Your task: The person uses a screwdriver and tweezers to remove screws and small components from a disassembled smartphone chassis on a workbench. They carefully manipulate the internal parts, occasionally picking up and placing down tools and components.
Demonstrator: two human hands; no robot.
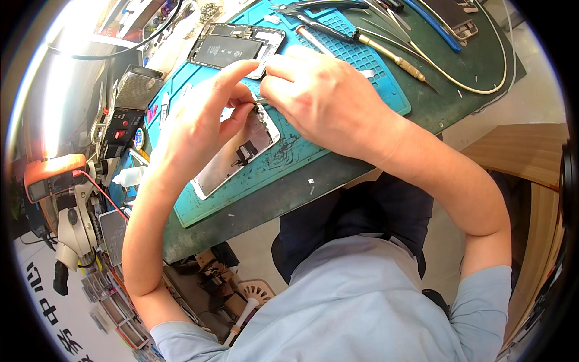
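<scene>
A white-framed phone screen (220,166) lies on the teal work mat with its silvery back up and a small dark flex cable on it. At its far end, my left hand (202,123) is closed in a pinch, the index finger raised. My right hand (329,99) is closed too, its fingertips close to the left ones. A thin metallic sliver shows between the fingertips; I cannot make out what either hand grips. Beyond them lies an opened phone body (232,49) with a black battery, partly covered by my hands.
Pliers (313,24), a brass-handled pointed tool (395,57), tweezers and a blue tool (434,27) lie at the mat's far right. An orange-and-black meter (54,175), a small bottle (128,176) and a metal-topped device (139,87) stand left. A white cable curves across the right.
</scene>
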